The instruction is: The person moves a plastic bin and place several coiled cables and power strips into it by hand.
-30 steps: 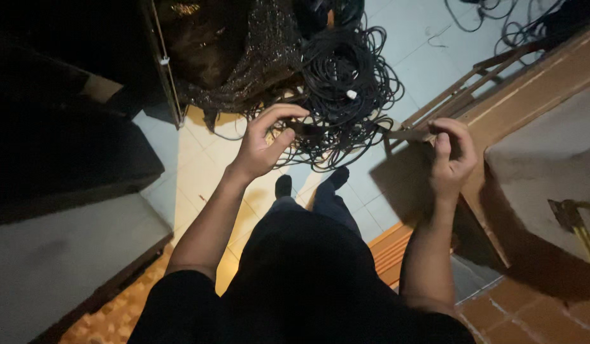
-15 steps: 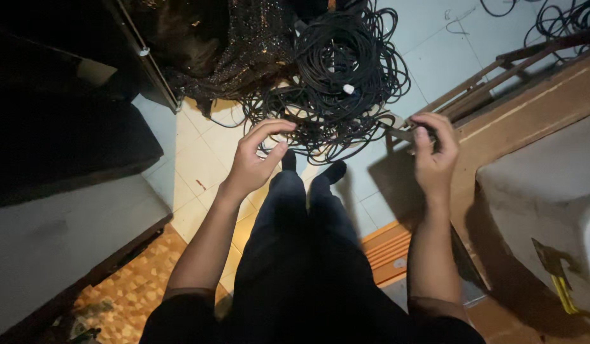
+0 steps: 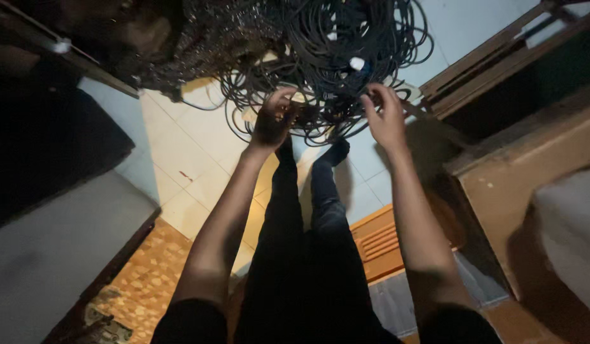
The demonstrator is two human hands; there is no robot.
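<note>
No packages, signs or screens visible. Only label-like items: a small white tag point(image 3: 356, 63) in the black cable tangle point(image 3: 346, 44), just above the right fingers point(image 3: 379, 95); another pale tag point(image 3: 332, 36) further up, too blurred to tell.

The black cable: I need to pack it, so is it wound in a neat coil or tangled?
Tangled. The black cable lies in loose, crossing loops on the floor, strands straggling out towards both hands.

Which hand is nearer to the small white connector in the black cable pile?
Right. The right hand reaches just below the white connector; the left hand grips cable loops farther away, below and to its left.
</note>
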